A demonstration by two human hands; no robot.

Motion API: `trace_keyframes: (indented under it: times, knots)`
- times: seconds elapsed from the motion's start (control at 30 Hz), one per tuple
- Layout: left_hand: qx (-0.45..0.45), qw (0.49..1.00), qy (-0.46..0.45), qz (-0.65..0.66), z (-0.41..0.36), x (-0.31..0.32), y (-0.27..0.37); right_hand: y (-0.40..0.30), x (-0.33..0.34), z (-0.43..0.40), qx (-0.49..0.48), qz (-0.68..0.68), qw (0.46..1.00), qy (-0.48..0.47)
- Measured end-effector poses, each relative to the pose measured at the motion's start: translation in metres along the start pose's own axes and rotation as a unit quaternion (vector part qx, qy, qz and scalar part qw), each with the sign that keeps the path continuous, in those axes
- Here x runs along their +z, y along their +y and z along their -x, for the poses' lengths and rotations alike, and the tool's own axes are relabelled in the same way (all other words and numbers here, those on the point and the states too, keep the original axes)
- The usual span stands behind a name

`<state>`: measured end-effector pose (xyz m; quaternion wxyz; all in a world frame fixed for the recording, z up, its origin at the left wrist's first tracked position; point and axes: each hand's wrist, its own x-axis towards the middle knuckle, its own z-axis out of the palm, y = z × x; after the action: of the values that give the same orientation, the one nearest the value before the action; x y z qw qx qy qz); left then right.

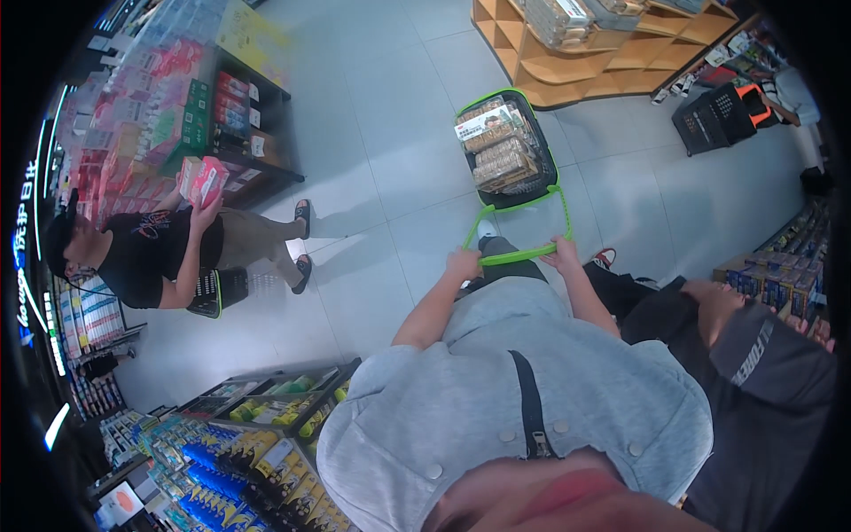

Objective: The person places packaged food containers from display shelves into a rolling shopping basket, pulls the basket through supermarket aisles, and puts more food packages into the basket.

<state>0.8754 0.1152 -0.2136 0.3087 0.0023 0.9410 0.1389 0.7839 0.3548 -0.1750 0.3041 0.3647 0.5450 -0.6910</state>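
A black shopping basket [553,174] with a bright green rim stands on the floor ahead of me, its long green pull handle [518,255] tilted back towards my body. My left hand [463,263] is closed around the left end of the handle's crossbar. At the bar's right end, my right hand [564,255] grips it with bent fingers. Inside the basket lie clear plastic packs of brown goods [506,163], one under a white printed label [482,124]. What the packs contain is too small to tell.
A wooden display shelf [558,73] stands beyond the basket. On the left, a person [186,253] holds a pink box beside a product stand [246,113]. Close on my right is another person [751,399]. Farther right stands a black basket [715,120]. Shelved bottles [266,459] are lower left.
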Motion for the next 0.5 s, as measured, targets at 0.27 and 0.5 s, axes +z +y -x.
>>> trace_keyframes:
  times: [0.27, 0.5]
  knots:
    - [0.063, 0.997, -0.015, -0.051, 0.027, 0.000, 0.017, 0.030, -0.033, 0.023, -0.022, 0.002, 0.999, 0.040]
    - [0.157, 0.979, -0.119, -0.039, 0.025, 0.009, 0.088, 0.027, -0.102, 0.019, -0.092, 0.063, 0.979, 0.169]
